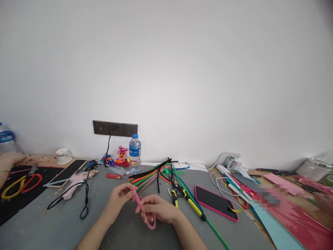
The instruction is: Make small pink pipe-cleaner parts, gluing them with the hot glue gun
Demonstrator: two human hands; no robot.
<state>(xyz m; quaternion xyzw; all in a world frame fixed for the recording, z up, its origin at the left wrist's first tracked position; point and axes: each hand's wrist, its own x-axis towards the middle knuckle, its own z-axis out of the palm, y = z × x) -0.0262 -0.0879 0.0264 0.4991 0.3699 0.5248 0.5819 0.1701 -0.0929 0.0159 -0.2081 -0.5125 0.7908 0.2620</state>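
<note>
Both my hands hold one pink pipe cleaner point(144, 211) above the grey mat point(65, 222). My left hand point(120, 198) pinches its upper end between thumb and fingers. My right hand point(157, 209) is closed on the lower part, where the stem bends into a loop below the fingers. A bundle of coloured pipe cleaners point(153, 173) lies just beyond my hands.
Yellow-handled pliers point(186, 199) and a pink-cased phone point(215, 202) lie to the right. A water bottle point(135, 153), a pink glue gun point(75, 184) with black cord and a second phone point(68, 172) are to the left. Other people's hands point(10, 161) work at both edges.
</note>
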